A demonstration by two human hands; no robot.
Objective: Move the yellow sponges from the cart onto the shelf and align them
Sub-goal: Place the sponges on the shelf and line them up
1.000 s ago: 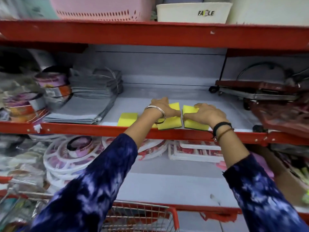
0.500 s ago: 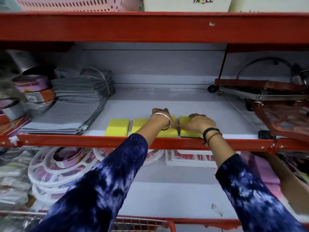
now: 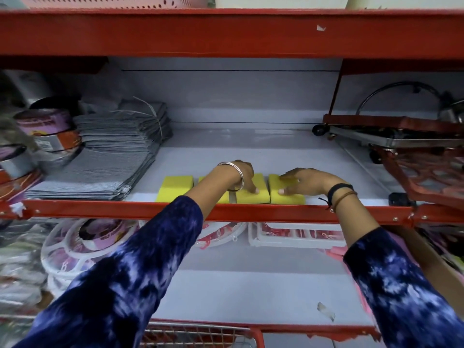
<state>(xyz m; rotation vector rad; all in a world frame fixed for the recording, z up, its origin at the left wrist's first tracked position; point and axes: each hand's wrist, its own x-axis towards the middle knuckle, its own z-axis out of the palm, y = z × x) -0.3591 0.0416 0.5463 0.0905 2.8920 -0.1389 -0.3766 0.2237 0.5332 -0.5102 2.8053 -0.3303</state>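
Note:
Several yellow sponges lie in a row along the front of the white shelf (image 3: 226,149), just behind its red rail (image 3: 100,209). The leftmost sponge (image 3: 173,188) lies free. My forearm hides most of the second sponge (image 3: 223,199). My left hand (image 3: 241,175) grips the third sponge (image 3: 253,195), fingers on top and thumb at its front. My right hand (image 3: 305,180) holds the rightmost sponge (image 3: 288,198) the same way. These two sponges sit side by side, almost touching. The red wire cart (image 3: 200,332) shows at the bottom edge; its contents are hidden.
A bundle of grey cloths (image 3: 113,151) lies left of the sponges, with round tins (image 3: 45,126) beyond it. A red wheeled trolley and a metal stove (image 3: 401,136) fill the shelf's right side. White plastic racks (image 3: 75,247) and a white tray (image 3: 296,237) sit on the lower shelf.
The two sponges under my hands were tilted and further back; now they lie flat, pulled forward into line with the others. Both hands came toward the rail.

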